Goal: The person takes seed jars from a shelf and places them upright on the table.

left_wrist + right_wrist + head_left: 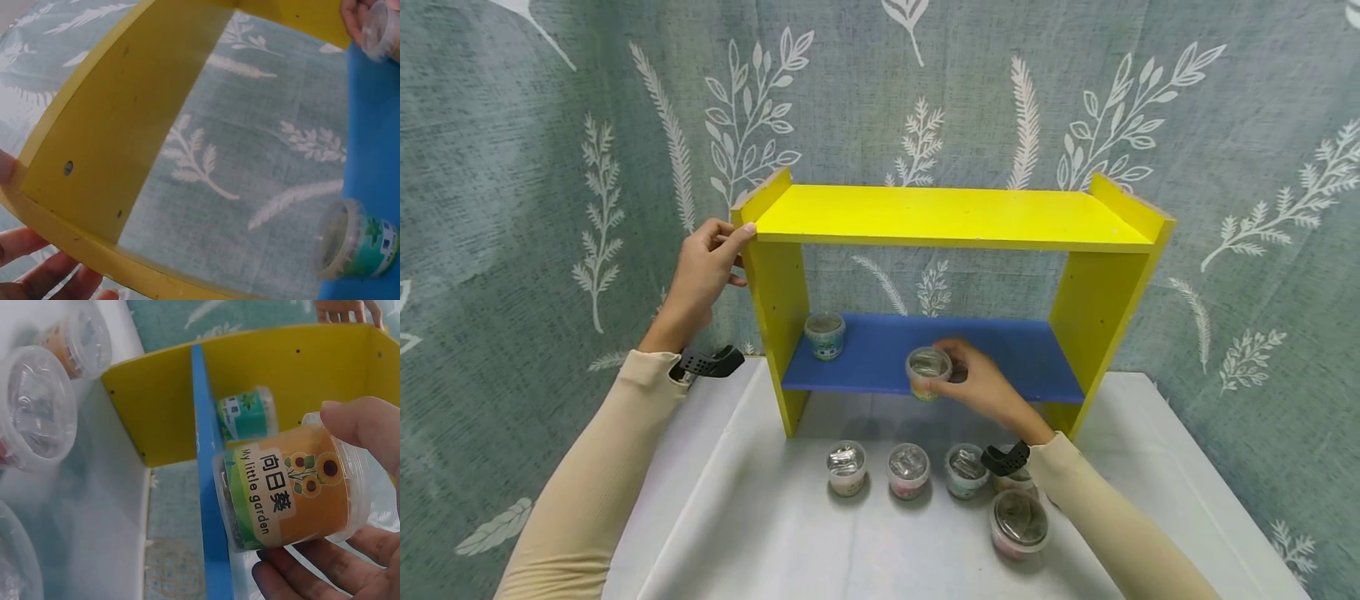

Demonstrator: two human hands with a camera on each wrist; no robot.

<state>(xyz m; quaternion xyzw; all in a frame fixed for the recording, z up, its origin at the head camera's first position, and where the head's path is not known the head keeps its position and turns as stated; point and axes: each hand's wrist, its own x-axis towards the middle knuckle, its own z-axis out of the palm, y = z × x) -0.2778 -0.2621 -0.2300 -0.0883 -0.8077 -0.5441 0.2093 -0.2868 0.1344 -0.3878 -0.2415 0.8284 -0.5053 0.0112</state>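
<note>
My right hand (981, 383) grips a small clear plastic cup (294, 487) at the front edge of the blue lower shelf (865, 350). Its orange label shows sunflowers and the words "My little garden". Whether the cup's base touches the shelf, I cannot tell. At the upper left corner of the yellow shelf unit (955, 217), my left hand (700, 267) holds the side panel, thumb on its front edge and fingers at the outer side. A similar cup with a green label (825, 337) stands at the left end of the blue shelf.
On the white tabletop (760, 533), in front of the unit, stand several lidded cups, among them a left one (847, 468), a pink-based one (908, 472) and a larger tub (1019, 523). My right forearm partly covers one cup. A leaf-patterned green curtain (925, 100) hangs behind.
</note>
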